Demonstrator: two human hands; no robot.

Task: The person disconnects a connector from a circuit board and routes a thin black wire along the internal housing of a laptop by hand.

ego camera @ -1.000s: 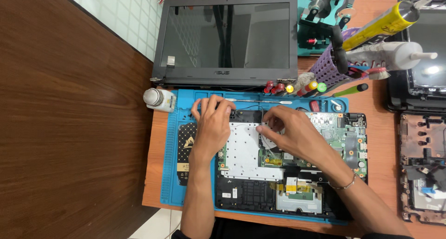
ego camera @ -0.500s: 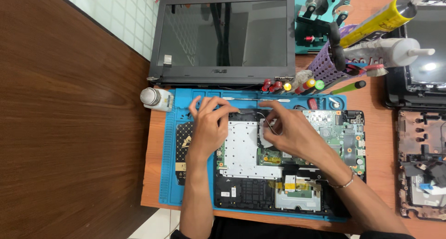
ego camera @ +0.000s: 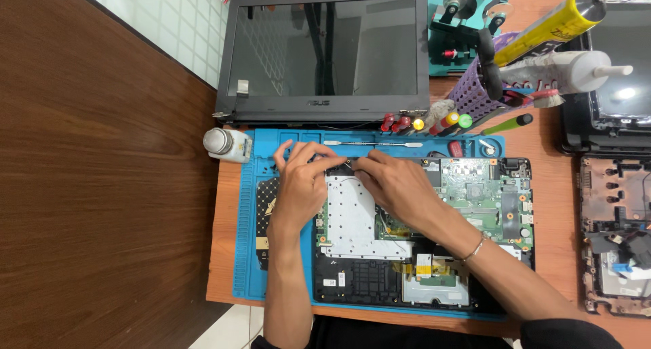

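Over the laptop base [ego camera: 420,254], both hands' fingertips now closer together, grip state unclear.

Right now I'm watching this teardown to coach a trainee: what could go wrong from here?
Both the left hand and right hand press bare fingers at the opened laptop base, so static or skin oil could reach the green circuit board. The small white bottle beside the blue mat might get knocked over.
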